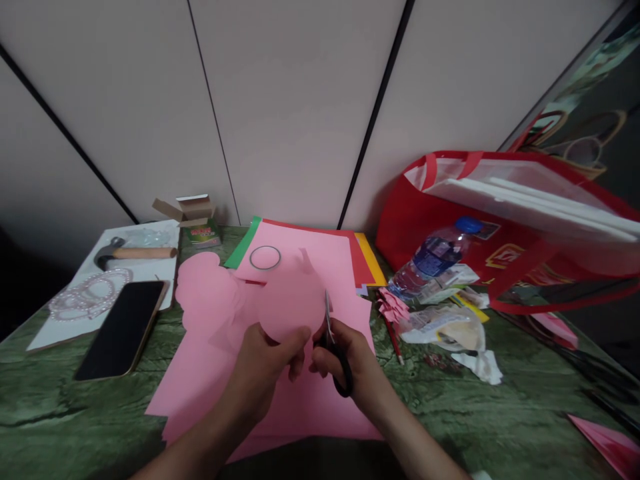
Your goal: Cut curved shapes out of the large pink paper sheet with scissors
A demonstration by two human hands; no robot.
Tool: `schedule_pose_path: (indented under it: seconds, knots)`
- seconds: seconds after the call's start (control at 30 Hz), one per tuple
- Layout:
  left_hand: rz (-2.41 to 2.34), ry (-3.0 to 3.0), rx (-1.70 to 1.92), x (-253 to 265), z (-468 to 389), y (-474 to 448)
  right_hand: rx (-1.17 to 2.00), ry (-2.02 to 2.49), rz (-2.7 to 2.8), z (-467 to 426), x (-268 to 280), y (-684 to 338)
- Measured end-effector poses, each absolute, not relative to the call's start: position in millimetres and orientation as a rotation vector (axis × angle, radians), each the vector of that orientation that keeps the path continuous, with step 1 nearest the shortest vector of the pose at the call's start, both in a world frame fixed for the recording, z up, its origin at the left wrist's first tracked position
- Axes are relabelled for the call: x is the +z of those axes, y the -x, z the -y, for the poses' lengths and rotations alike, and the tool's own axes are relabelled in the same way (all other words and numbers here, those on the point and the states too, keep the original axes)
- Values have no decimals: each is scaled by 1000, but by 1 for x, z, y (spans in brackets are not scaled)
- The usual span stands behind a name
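My left hand (270, 363) pinches the lower edge of a rounded piece of pink paper (293, 297), held up above the sheets. In my right hand (347, 353) is a pair of scissors (343, 373) with dark handles, the blades pointing up along the paper's right edge. Beneath both hands lie large pink sheets (300, 413). To the left rest several cut pink shapes (207, 287) with rounded outlines. A thin dark ring (265, 257) lies on the pink sheet behind the held piece.
Left are a phone (123, 330), a hammer (145, 253), beads (90, 295) and an opened small box (201, 230). Right stand a water bottle (433, 257) and a red bag (400, 217). A pencil with a pink paper flower (393, 307) lies by plastic wrapping (450, 328) on the green table (425, 413).
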State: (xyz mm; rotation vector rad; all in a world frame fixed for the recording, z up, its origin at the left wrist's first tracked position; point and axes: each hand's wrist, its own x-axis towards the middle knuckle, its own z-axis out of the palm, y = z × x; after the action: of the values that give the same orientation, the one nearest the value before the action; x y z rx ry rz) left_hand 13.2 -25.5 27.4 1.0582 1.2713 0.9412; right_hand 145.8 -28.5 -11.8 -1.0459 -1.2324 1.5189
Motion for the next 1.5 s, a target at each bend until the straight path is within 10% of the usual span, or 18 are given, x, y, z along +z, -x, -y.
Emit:
schedule_pose_path:
  seconds: [1.5]
  knots:
    - [-1057, -829, 1075, 16, 24, -13, 1552, 1100, 1177, 32, -9, -144]
